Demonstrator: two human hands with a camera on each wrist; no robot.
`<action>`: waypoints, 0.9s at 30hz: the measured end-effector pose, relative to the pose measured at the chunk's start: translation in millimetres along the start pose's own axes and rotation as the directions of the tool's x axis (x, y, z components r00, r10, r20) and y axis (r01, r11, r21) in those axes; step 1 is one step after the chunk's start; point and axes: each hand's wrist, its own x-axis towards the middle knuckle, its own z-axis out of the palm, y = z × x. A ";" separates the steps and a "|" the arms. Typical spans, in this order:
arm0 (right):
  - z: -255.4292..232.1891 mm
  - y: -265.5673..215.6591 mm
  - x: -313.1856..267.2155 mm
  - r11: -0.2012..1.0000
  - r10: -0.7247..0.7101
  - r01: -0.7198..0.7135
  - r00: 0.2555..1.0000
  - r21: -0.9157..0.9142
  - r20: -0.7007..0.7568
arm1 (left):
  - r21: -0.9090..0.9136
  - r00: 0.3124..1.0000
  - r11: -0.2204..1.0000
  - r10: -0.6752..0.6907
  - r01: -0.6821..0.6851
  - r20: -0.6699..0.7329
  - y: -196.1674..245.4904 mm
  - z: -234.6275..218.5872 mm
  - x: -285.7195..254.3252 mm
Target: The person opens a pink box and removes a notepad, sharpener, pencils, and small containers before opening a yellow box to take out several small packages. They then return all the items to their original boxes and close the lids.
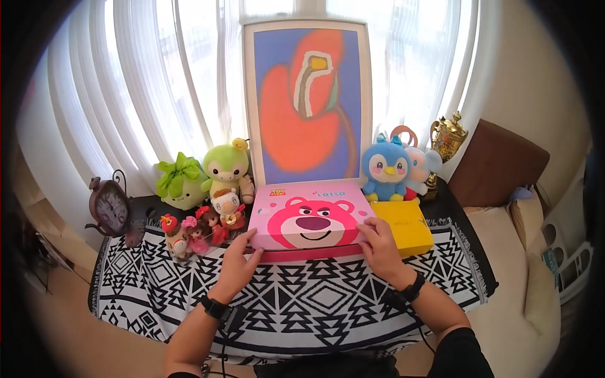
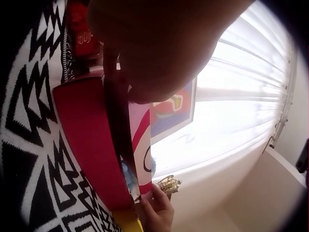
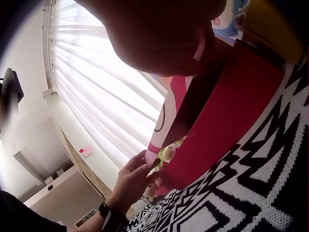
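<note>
A pink gift box lies on the patterned cloth, its lid (image 1: pixel 312 217) printed with a bear's face. My left hand (image 1: pixel 236 268) pinches the lid's front left corner between thumb and fingers. At the front right corner, my right hand (image 1: pixel 383 252) grips the lid the same way. Below it shows the darker pink base (image 1: pixel 309 254). Both wrist views reveal a gap between the raised front of the lid (image 2: pixel 143 145) and the base (image 3: pixel 227 111). What the box holds is hidden.
Right of the box sit a yellow box (image 1: pixel 409 230) and a blue penguin plush (image 1: pixel 386 169). Several small dolls (image 1: pixel 198 236) and green plush toys (image 1: pixel 225 169) crowd its left. Behind leans a framed picture (image 1: pixel 309 101). A clock (image 1: pixel 110 208) stands far left, a gold trophy (image 1: pixel 447 142) back right.
</note>
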 end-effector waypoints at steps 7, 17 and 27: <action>11.5 17.2 -1.4 0.998 -0.053 0.051 0.996 -0.026 -0.078 | 0.313 0.978 0.950 0.072 -0.007 -0.198 -10.7 19.2 -5.0; -13.4 4.1 -27.3 0.973 -0.109 0.117 0.993 -0.199 0.051 | 0.510 0.980 0.859 0.140 -0.048 -0.145 -5.7 20.6 -28.8; -113.2 -77.5 -290.5 0.980 0.196 -0.165 0.892 -0.109 0.407 | 0.233 0.995 0.969 -0.091 0.079 0.039 31.7 -8.1 -152.8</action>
